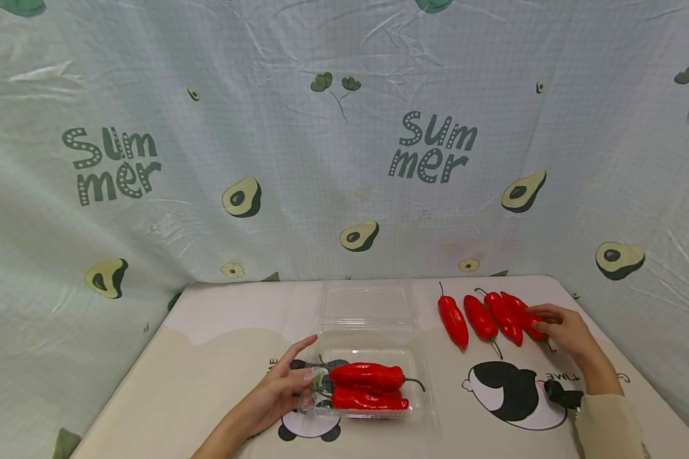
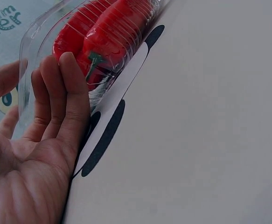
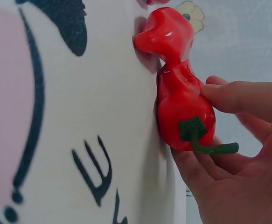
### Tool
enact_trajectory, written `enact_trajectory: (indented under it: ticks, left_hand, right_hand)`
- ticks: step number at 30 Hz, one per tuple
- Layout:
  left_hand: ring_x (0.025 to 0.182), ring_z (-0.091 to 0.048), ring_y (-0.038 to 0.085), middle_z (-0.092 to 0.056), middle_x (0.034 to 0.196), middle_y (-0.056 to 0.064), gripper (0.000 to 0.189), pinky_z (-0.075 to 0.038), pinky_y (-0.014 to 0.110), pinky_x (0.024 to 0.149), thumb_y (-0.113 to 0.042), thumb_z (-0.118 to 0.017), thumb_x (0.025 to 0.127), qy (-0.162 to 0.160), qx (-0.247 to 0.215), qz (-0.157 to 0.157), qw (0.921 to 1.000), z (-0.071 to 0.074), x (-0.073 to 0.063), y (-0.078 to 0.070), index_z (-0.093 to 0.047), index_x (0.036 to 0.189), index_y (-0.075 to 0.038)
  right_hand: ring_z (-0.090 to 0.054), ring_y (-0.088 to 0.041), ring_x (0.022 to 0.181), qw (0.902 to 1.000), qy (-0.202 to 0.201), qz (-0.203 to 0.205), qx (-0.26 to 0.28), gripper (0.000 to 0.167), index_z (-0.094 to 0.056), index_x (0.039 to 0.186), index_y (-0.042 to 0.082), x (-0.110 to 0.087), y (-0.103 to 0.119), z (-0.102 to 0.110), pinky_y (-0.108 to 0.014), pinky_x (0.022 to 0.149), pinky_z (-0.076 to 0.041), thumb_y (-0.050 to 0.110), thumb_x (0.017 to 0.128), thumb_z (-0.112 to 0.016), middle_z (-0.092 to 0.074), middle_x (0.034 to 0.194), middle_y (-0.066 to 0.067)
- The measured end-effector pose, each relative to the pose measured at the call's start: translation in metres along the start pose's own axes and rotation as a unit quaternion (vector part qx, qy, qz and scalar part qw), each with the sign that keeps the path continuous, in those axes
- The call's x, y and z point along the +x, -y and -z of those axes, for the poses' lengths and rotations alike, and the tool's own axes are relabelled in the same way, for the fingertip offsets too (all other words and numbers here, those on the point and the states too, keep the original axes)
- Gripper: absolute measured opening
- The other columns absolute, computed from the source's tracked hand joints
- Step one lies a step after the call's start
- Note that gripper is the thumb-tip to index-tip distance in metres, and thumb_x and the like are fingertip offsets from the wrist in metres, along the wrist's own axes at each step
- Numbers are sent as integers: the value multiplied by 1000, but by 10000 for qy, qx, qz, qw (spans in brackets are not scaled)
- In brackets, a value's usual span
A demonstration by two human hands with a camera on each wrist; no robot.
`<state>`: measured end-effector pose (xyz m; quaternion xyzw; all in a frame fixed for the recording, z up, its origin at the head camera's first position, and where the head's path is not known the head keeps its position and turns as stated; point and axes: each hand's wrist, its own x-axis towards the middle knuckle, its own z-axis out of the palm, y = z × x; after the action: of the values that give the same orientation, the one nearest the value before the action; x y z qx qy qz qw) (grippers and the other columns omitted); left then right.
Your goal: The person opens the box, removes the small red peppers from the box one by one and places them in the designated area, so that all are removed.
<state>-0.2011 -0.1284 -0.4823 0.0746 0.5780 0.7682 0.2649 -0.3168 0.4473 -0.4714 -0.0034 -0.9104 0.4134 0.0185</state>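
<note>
On the table's right side, my right hand (image 1: 568, 333) pinches a red pepper (image 3: 184, 114) between thumb and fingers. Its green stem points back toward the palm in the right wrist view. To its left lie more red peppers (image 1: 480, 317) in a loose row. A clear plastic container (image 1: 420, 376) stands at front centre, its hinged lid (image 1: 367, 306) folded back. Inside, glossy red peppers (image 1: 367, 376) lie sideways. My left hand (image 1: 266, 398) holds the container's left wall, thumb at its edge and index finger stretched out. Some of that grip is hidden.
The pale table (image 1: 207, 357) bears printed cartoon figures, a panda and a black-and-white head (image 1: 517, 395). A hanging cloth (image 1: 298, 159) with avocados and lettering rises behind and around the table. A black strap (image 1: 563, 395) sits at the right wrist.
</note>
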Motion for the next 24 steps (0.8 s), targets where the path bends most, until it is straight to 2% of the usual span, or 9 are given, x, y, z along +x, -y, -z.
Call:
enact_trajectory:
  ticks: [8,13,16,24]
  left_hand:
    - [80,-57,11,-56,89,-3,73,-49,26,78,-10,-50,106,-9,9,34,10000,-1,-1,0,-13,164,-36]
    - [80,-57,11,-55,89,-3,74,-49,26,78,-11,-50,106,-30,30,56,10000,-1,-1,0,-12,164,-35]
    - [80,-57,11,-55,89,-3,74,-49,26,78,-11,-50,106,-9,37,42,10000,-1,-1,0,-12,164,-35]
    - [82,-57,11,-55,89,-3,73,-50,25,79,-10,-48,107,21,65,1,10000,-1,0,0,-13,164,-36]
  right_hand:
    - [-50,-56,122,9998,23,-190,-10,48,-48,140,-16,0,0,1,-13,69,-50,7,99,-60,-45,140,-44]
    - [-47,-58,123,9991,143,-400,10,58,-43,143,-16,0,-1,4,-31,80,-61,8,96,-65,-42,142,-45]
    - [-45,-59,125,9986,206,-486,11,63,-40,145,-16,0,-2,6,-41,86,-61,10,95,-68,-40,143,-45]
    - [-44,-59,126,9985,249,-491,1,69,-37,146,-16,-1,-1,7,-50,92,-59,15,94,-71,-38,144,-46]
